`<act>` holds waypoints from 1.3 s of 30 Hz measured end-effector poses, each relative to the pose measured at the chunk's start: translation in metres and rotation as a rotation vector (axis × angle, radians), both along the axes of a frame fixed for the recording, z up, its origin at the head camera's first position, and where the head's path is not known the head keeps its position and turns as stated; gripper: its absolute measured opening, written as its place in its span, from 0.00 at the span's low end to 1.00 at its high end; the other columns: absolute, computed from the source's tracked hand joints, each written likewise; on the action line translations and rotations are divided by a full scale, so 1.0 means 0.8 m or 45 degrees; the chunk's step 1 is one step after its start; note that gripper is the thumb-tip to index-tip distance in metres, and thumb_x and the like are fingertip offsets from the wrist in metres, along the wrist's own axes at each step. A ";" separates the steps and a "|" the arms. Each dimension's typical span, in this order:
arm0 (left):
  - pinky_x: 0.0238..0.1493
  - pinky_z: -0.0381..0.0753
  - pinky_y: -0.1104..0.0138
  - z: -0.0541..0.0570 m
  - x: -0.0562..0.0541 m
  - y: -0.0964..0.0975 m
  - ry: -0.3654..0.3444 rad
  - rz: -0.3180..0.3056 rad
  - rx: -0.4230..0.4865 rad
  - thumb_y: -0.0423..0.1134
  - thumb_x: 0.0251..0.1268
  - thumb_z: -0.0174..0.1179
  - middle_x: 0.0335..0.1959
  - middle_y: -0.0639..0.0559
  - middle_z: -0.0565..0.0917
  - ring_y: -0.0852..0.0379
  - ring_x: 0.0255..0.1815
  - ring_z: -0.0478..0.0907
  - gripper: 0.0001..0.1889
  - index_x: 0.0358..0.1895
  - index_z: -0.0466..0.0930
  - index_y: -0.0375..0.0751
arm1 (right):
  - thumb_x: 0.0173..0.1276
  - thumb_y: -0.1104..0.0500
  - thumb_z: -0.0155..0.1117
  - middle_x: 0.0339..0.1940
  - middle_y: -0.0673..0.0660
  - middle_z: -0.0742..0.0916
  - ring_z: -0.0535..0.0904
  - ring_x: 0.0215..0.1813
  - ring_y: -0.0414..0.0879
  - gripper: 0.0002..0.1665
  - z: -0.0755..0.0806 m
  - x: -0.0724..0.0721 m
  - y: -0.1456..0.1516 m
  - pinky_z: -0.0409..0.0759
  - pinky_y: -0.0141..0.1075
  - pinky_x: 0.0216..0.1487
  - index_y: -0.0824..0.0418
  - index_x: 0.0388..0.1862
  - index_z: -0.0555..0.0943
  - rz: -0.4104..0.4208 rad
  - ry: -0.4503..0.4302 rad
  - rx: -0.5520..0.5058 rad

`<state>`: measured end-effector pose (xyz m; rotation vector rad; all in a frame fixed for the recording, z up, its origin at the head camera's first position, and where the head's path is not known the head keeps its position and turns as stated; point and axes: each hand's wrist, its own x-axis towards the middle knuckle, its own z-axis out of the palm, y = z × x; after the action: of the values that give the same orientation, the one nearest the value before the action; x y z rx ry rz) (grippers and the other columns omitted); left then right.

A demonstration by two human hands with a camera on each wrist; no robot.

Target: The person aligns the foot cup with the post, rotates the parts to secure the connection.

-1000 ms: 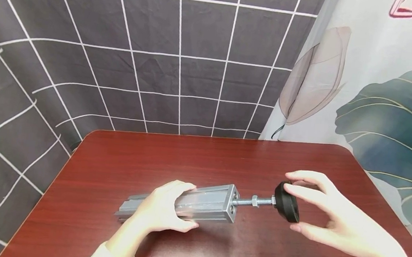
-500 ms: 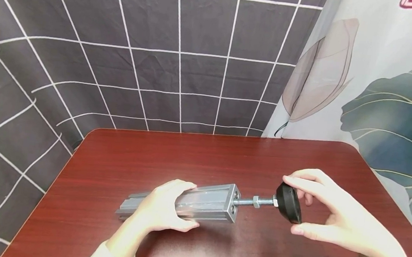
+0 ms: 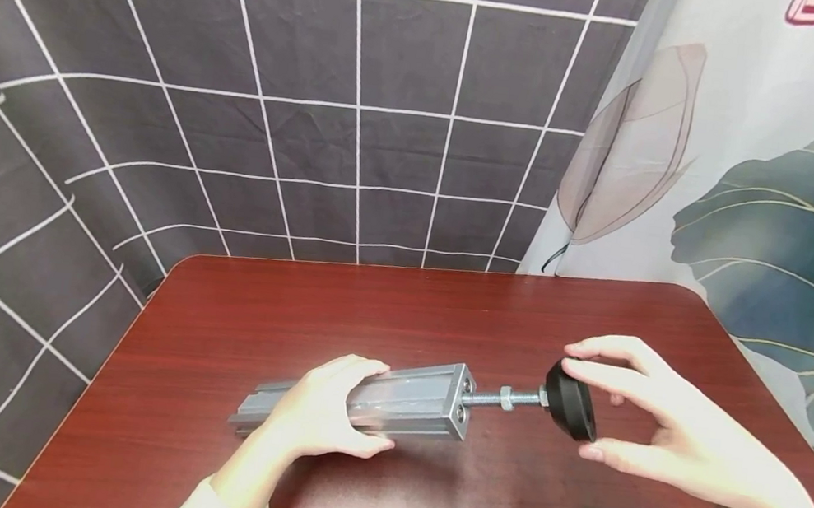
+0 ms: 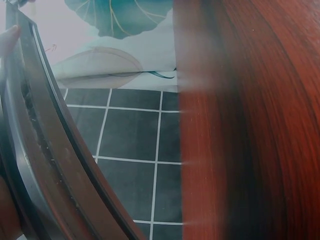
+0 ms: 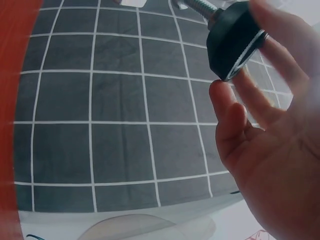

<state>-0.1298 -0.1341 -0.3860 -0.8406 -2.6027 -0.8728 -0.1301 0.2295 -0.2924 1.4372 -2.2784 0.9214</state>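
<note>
We see the left hand [image 3: 316, 410] curled round the bar [image 3: 410, 401], likely so it can't turn, while the right hand [image 3: 686, 436] pinches the knob [image 3: 570, 402] by its rim.

Head view angled down, close wrist views, shared grid backdrop [image 3: 299, 40]

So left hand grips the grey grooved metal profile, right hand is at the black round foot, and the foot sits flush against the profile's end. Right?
Not flush. The head view shows the black round foot standing off the end of the grey grooved metal profile, with a silver threaded rod and silver hex nut between them. Rest is right.
</note>
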 end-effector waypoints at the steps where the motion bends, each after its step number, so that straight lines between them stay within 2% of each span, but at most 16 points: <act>1: 0.45 0.75 0.66 -0.001 0.000 0.000 0.001 -0.002 0.002 0.57 0.30 0.75 0.44 0.60 0.80 0.62 0.43 0.76 0.37 0.51 0.77 0.48 | 0.48 0.48 0.76 0.53 0.54 0.75 0.70 0.49 0.38 0.41 -0.001 0.000 0.000 0.68 0.24 0.42 0.67 0.57 0.75 -0.017 -0.014 -0.006; 4: 0.45 0.75 0.66 -0.004 0.000 0.000 0.022 -0.010 0.006 0.57 0.30 0.75 0.43 0.60 0.80 0.62 0.43 0.76 0.37 0.51 0.77 0.48 | 0.39 0.51 0.80 0.48 0.51 0.76 0.69 0.42 0.36 0.47 -0.002 -0.002 -0.002 0.67 0.26 0.39 0.69 0.59 0.73 -0.034 -0.047 -0.030; 6: 0.45 0.75 0.67 -0.004 -0.001 0.000 0.028 -0.013 0.012 0.57 0.30 0.76 0.44 0.60 0.80 0.62 0.43 0.76 0.37 0.51 0.77 0.48 | 0.40 0.49 0.80 0.47 0.50 0.75 0.68 0.41 0.36 0.50 -0.002 -0.004 -0.002 0.66 0.26 0.39 0.70 0.60 0.71 -0.019 -0.068 -0.043; 9: 0.45 0.75 0.66 -0.002 -0.002 0.000 0.033 -0.012 0.009 0.57 0.29 0.76 0.44 0.60 0.80 0.62 0.44 0.76 0.37 0.51 0.77 0.48 | 0.42 0.47 0.79 0.52 0.54 0.74 0.67 0.43 0.37 0.52 -0.001 -0.003 -0.001 0.66 0.27 0.41 0.72 0.62 0.69 0.013 -0.090 -0.044; 11: 0.46 0.75 0.66 0.000 -0.002 0.001 0.026 -0.011 0.003 0.57 0.30 0.76 0.44 0.60 0.80 0.62 0.44 0.76 0.37 0.51 0.77 0.48 | 0.46 0.46 0.77 0.56 0.57 0.72 0.66 0.46 0.39 0.50 0.000 -0.001 -0.001 0.66 0.27 0.41 0.72 0.62 0.69 0.021 -0.083 -0.034; 14: 0.45 0.75 0.66 0.000 -0.002 0.001 0.021 -0.018 0.003 0.57 0.30 0.75 0.43 0.60 0.80 0.62 0.43 0.76 0.37 0.51 0.77 0.48 | 0.53 0.46 0.73 0.60 0.60 0.70 0.67 0.53 0.41 0.42 -0.001 0.004 -0.001 0.67 0.25 0.44 0.70 0.60 0.71 0.007 -0.038 -0.009; 17: 0.45 0.75 0.67 -0.003 -0.001 0.000 0.028 -0.016 0.021 0.56 0.30 0.76 0.43 0.60 0.80 0.62 0.43 0.76 0.37 0.51 0.77 0.47 | 0.60 0.45 0.65 0.60 0.62 0.70 0.65 0.60 0.45 0.35 -0.003 0.003 -0.002 0.68 0.23 0.47 0.69 0.57 0.74 0.043 0.003 -0.012; 20: 0.44 0.75 0.67 -0.005 0.000 -0.002 0.037 -0.012 0.037 0.56 0.29 0.76 0.43 0.59 0.80 0.62 0.43 0.76 0.37 0.51 0.78 0.47 | 0.61 0.47 0.65 0.59 0.61 0.71 0.65 0.61 0.45 0.32 -0.003 -0.001 -0.004 0.69 0.23 0.49 0.70 0.56 0.74 0.094 0.012 -0.027; 27: 0.44 0.75 0.67 -0.003 -0.002 -0.002 0.042 -0.013 0.034 0.56 0.29 0.76 0.43 0.60 0.80 0.62 0.43 0.76 0.37 0.51 0.77 0.47 | 0.57 0.49 0.70 0.59 0.61 0.71 0.67 0.59 0.44 0.34 -0.004 -0.003 -0.004 0.69 0.23 0.49 0.69 0.56 0.75 0.097 -0.018 -0.047; 35: 0.45 0.75 0.66 0.001 -0.004 -0.004 0.050 -0.001 0.029 0.56 0.29 0.76 0.44 0.60 0.80 0.62 0.44 0.76 0.37 0.51 0.78 0.47 | 0.56 0.47 0.70 0.60 0.61 0.71 0.67 0.60 0.44 0.35 -0.001 -0.004 -0.005 0.68 0.22 0.52 0.68 0.56 0.75 0.044 -0.024 -0.023; 39: 0.45 0.75 0.66 0.001 -0.003 -0.004 0.037 -0.002 0.027 0.56 0.30 0.76 0.44 0.60 0.80 0.62 0.44 0.76 0.37 0.51 0.77 0.47 | 0.57 0.46 0.69 0.64 0.63 0.68 0.64 0.63 0.46 0.41 0.002 -0.002 -0.005 0.66 0.24 0.53 0.71 0.61 0.70 0.051 -0.015 -0.057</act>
<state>-0.1323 -0.1375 -0.3853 -0.8437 -2.5638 -0.8811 -0.1315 0.2251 -0.2905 1.4671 -2.2305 0.9891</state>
